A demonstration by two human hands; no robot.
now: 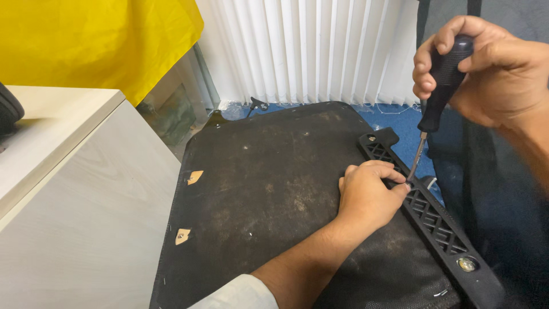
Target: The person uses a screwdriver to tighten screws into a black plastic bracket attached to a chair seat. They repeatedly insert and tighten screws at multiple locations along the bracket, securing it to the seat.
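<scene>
My right hand (486,68) grips the black handle of a screwdriver (439,94) held nearly upright, its metal tip down on a black ribbed plastic bracket (440,226). The bracket lies along the right edge of a dusty black fabric-covered seat underside (269,189). My left hand (369,191) rests on the seat panel with its fingertips pinched at the screwdriver's tip on the bracket. Whatever small part sits under those fingertips is hidden.
A pale wooden cabinet (86,200) stands close on the left. Yellow cloth (97,40) hangs at the top left, white vertical blinds (309,51) at the back. Blue carpet (400,123) shows beyond the seat. A silver bolt (467,264) sits in the bracket's near end.
</scene>
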